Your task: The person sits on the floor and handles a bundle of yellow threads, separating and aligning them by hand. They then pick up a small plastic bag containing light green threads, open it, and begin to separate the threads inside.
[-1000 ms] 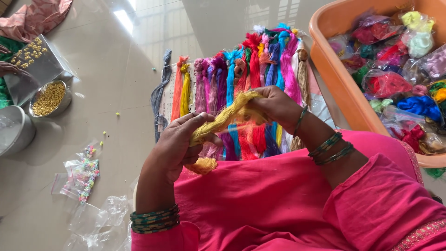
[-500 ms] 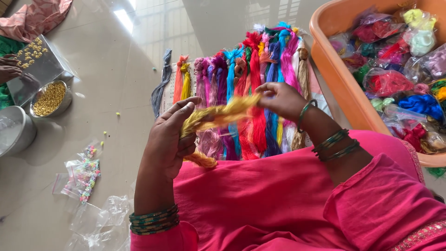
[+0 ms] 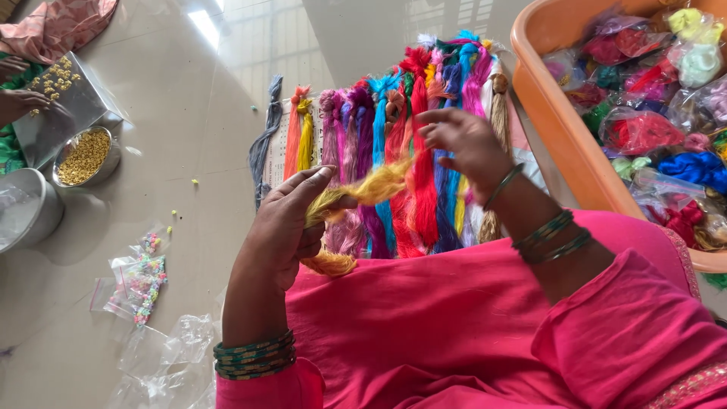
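Yellow thread hank [image 3: 363,193] stretched between both hands above a pink-clad lap [image 3: 424,326]. Left hand [image 3: 291,227] closed around the lower part of that hank, thumb raised and fingers curled, an orange-yellow end bunched out beneath the palm. Right hand [image 3: 462,144] lifted just beyond the hank's upper end, fingers bent and loosely pinched; impossible to tell whether those fingertips gripped any strands. Green bangles [image 3: 254,356] stacked on the left wrist, and more bangles [image 3: 549,235] on the right forearm. Behind the hands, laid side by side on the pale tiled floor [image 3: 197,98], a row of thread hanks [image 3: 401,121] in grey, orange, yellow, mauve, purple, blue, red and pink. At the right, an orange plastic tub [image 3: 564,129] filled with clear bags of coloured thread [image 3: 644,129]. On the floor at the left, near the left elbow, small clear packets of mixed coloured beads [image 3: 140,276] and a crumpled empty plastic bag [image 3: 163,360]. Farther left, a round steel bowl of golden beads [image 3: 83,155], a larger steel pot [image 3: 30,208], and a flat steel tray [image 3: 57,106] scattered with more golden beads. Over that tray, another person's hand [image 3: 23,102], well apart from the yellow hank.
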